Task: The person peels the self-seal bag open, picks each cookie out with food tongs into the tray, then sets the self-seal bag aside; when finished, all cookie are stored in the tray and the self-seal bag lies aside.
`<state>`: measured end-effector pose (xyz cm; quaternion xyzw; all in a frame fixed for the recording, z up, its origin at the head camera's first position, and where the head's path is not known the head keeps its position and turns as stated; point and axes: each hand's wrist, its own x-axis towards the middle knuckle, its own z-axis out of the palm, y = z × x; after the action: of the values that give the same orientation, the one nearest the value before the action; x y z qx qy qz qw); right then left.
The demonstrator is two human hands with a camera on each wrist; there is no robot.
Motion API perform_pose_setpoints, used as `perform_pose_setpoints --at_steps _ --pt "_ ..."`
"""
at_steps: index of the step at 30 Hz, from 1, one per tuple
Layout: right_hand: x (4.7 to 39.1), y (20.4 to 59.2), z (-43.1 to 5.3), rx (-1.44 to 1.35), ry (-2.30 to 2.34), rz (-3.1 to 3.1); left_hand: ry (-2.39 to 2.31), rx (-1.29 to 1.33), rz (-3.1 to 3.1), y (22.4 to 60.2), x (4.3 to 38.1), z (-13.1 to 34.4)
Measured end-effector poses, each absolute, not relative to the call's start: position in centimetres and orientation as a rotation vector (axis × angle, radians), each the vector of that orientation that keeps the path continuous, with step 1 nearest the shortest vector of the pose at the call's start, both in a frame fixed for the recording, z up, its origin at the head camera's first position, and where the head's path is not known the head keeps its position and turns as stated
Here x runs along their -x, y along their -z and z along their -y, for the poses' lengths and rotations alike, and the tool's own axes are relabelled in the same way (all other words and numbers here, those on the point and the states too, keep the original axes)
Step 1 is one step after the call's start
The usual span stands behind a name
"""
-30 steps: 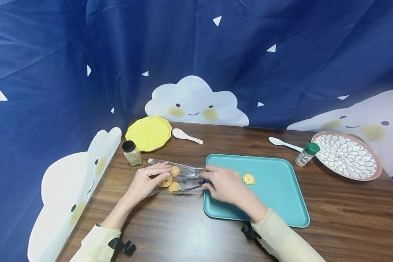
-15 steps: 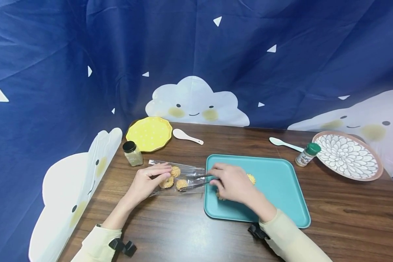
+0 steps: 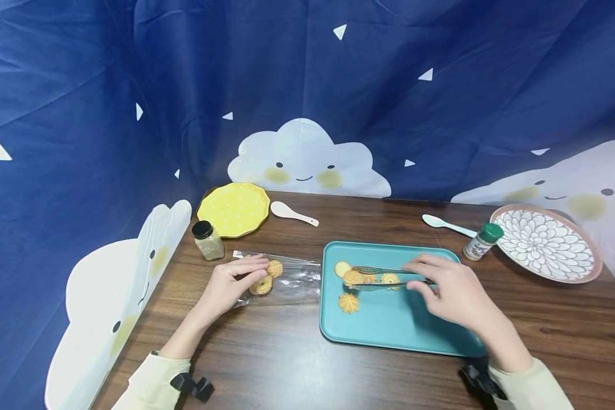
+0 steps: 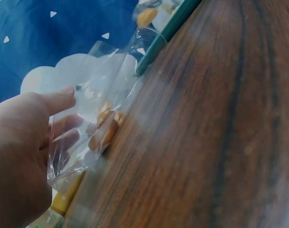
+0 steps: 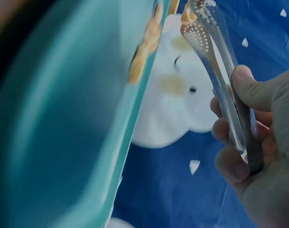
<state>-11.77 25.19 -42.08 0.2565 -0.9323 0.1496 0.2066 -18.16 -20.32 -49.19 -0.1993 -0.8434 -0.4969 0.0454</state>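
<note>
My left hand (image 3: 229,285) pinches the clear plastic bag (image 3: 299,280) near its left end; the left wrist view has its thumb and fingers on the film. Two piped cookies (image 3: 275,269) show inside the bag, beside the fingertips. My right hand (image 3: 453,287) grips metal tongs (image 5: 224,102) over the teal tray (image 3: 405,327). Between the perforated tong tips is a swirled cookie (image 3: 353,278), raised above the tray in the right wrist view. Beneath and around the tongs lie several cookies, including a plain round cookie (image 3: 343,269) and a star-shaped cookie (image 3: 348,303).
Behind the bag stand a black-capped jar (image 3: 208,241), a yellow plate (image 3: 234,210) and a white spoon (image 3: 293,214). Past the tray's right side are a pale spoon (image 3: 448,225), a green-capped shaker (image 3: 483,242) and a flower-patterned plate (image 3: 543,245). A blue cloth (image 3: 307,68) hangs behind.
My right hand has drawn the tongs out of the bag and rightward over the tray, a cookie now between the tips. My left hand stays in place on the bag.
</note>
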Motion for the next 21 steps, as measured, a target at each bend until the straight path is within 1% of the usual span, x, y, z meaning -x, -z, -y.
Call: perform_pose_setpoints --at_steps 4,8,13,21 --pt "10.8 42.6 -27.6 -0.693 -0.424 2.622 1.522 0.597 2.577 49.2 18.2 20.3" --pt "10.2 43.3 -28.8 -0.718 -0.450 2.638 1.504 0.582 2.583 49.2 18.2 20.2" --pt "9.9 44.1 -28.9 -0.728 -0.439 2.658 1.512 0.549 2.599 49.1 18.1 20.0" --pt "9.7 44.0 -28.6 -0.691 -0.422 2.719 1.525 0.555 2.604 49.0 18.0 20.1"
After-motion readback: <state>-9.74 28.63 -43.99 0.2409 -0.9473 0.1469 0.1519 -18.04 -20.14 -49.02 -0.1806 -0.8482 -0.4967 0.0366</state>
